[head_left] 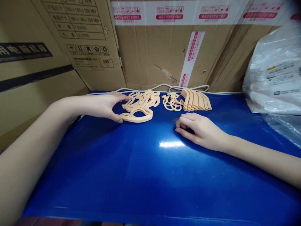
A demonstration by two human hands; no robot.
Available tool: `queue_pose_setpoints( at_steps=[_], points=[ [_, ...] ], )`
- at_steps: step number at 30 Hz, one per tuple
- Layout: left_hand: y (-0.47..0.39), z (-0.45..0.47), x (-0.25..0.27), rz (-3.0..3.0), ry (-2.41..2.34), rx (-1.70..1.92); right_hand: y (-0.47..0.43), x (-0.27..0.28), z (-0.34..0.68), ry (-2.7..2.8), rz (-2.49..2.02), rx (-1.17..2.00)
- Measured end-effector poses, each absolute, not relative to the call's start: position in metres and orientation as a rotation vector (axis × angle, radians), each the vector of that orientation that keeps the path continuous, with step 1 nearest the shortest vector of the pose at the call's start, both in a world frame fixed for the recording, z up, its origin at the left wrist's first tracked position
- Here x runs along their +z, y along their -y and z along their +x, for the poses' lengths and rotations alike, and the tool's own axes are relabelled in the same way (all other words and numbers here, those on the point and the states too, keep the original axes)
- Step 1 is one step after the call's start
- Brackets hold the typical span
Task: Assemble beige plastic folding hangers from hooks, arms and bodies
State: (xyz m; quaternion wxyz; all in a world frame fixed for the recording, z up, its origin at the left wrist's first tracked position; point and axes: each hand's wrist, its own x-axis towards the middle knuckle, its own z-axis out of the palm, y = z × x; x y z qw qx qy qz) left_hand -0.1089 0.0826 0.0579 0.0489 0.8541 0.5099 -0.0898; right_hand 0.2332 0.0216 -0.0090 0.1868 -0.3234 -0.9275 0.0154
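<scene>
My left hand (103,105) is at the left end of a pile of beige plastic folding-hanger pieces (142,99), thumb and fingers spread apart. Its thumb tip meets the end of the front curved hanger arm (138,118), and its fingertips reach the pile's left edge. My right hand (199,130) rests on the blue table, fingers loosely curled, with nothing visible in them. Beyond it lies a neat row of curved hanger arms (196,100). Between the two groups sit several beige hanger hooks (173,102) in a loose heap.
A blue table (150,175) carries everything. Cardboard boxes (145,53) wall off the back and left. Along the back edge runs a white cable (162,84). Clear plastic bags with a printed label (277,72) bulge over the right rear corner.
</scene>
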Motion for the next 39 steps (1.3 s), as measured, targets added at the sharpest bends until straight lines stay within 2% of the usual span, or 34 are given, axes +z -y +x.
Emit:
queue_pose_setpoints(
  at_steps=[7, 13, 20, 39],
  points=[
    [-0.091, -0.134, 0.059, 2.449, -1.576, -0.237, -0.022, -0.009, 0.232, 2.605, -0.915, 0.042],
    [-0.099, -0.124, 0.056, 2.534, -1.542, -0.059, -0.022, -0.008, 0.232, 2.608, -0.912, 0.048],
    [-0.106, -0.115, 0.044, 2.785, -1.542, -0.122, -0.022, -0.008, 0.233, 2.614, -0.915, 0.046],
    [-0.109, -0.115, 0.031, 2.811, -1.501, -0.091, -0.022, -0.009, 0.233, 2.616, -0.915, 0.066]
  ],
)
